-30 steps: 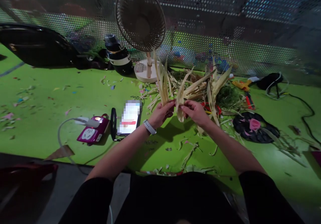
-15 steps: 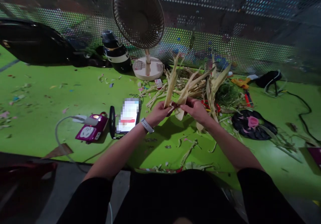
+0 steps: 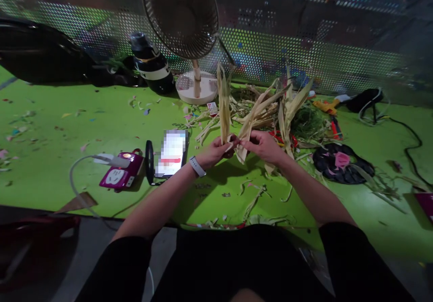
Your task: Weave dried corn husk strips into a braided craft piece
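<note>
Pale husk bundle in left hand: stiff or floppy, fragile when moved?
Fairly stiff, I'd guess: the husk bundle stands up from the left hand without drooping. Probably light, as its leaves look thin and papery. Likely to split or fray, given narrow, ragged tips.

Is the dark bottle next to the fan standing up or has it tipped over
Upright: the bottle stands on its base on the green table, cap uppermost.

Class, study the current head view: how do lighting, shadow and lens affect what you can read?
Head view: dim overall; phone screen bright and pixelated; soft shadow on the green table below the hands; fan cut off at the top edge.
</note>
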Tool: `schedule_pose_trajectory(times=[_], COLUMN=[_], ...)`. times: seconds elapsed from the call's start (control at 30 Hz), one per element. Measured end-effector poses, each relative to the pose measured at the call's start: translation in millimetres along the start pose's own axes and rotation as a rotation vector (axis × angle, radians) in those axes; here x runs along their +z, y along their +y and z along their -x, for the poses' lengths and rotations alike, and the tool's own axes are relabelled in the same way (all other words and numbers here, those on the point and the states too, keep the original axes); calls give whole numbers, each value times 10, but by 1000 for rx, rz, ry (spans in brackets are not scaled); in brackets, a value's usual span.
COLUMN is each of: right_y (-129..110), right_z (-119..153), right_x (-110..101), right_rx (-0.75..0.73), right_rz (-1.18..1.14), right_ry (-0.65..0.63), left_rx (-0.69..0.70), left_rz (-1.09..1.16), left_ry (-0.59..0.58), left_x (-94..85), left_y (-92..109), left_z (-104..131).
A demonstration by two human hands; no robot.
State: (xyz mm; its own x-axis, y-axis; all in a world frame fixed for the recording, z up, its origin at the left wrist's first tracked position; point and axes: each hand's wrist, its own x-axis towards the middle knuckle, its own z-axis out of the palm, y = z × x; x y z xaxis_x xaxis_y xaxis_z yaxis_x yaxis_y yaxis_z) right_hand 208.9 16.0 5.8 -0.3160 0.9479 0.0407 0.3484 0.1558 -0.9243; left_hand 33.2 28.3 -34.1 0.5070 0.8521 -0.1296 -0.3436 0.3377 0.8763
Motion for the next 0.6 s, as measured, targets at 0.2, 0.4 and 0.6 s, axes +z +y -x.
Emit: schedule_pose_trajectory(times=[0.2,0.4,0.6], right_y=[280,357,146], right_z=[-110,-280,-141], right_x=[-22,-284,-135], right_rx=[60,148,225], right_rz=[338,1,-9], right_ry=[115,340,49], left_rx=[-116,39,124], left_rz=[-16,37,-489], left_ry=[-196,134,337], left_x=[145,16,-51], left_y=[240,429,118], left_z=[202,120,-107])
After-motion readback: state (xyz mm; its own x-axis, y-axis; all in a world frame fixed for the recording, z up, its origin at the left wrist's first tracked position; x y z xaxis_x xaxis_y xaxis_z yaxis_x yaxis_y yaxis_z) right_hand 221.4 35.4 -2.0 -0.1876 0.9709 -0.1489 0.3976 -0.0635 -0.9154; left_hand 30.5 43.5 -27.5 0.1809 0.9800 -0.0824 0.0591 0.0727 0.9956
